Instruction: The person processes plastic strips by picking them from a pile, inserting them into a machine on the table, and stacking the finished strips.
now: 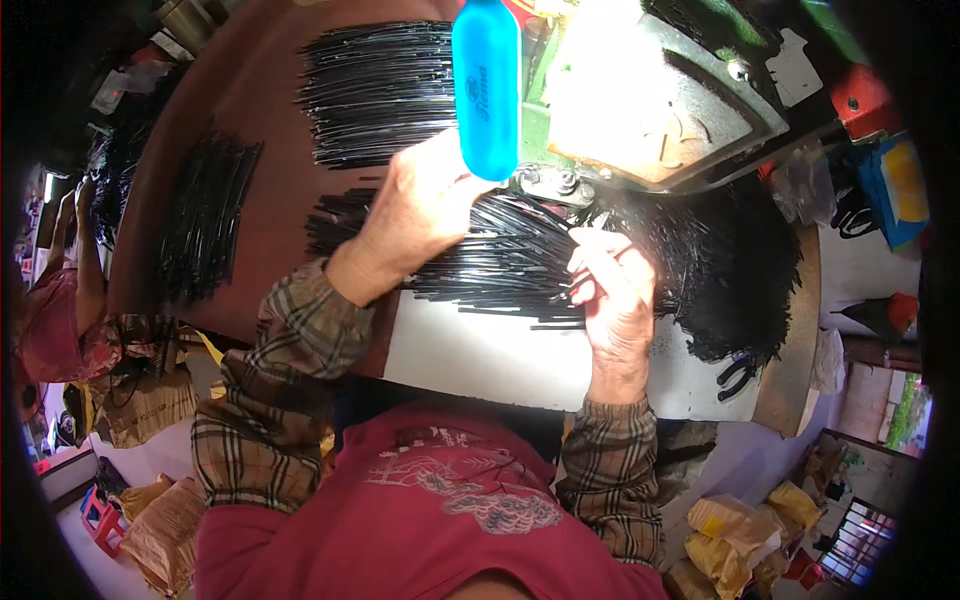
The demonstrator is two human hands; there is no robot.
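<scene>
Thin black wires (500,250), cut to short lengths, lie in a thick loose bundle in front of a bench machine. My left hand (425,205) is over the left part of this bundle, close to the machine's blue upright part (487,90), which hides its fingertips. Whether it holds a wire cannot be seen. At the bundle's right end, my right hand (615,290) has its thumb and fingers pinched together, apparently on a thin black wire. A bright lamp glares on a metal plate (690,120) of the machine.
Neat rows of black wires (380,95) and another stack (205,220) lie on the brown tabletop (285,190). A large dark heap of wires (740,270) covers the right side, with black-handled pliers (737,378) at its edge. Another person's arms (85,235) show far left.
</scene>
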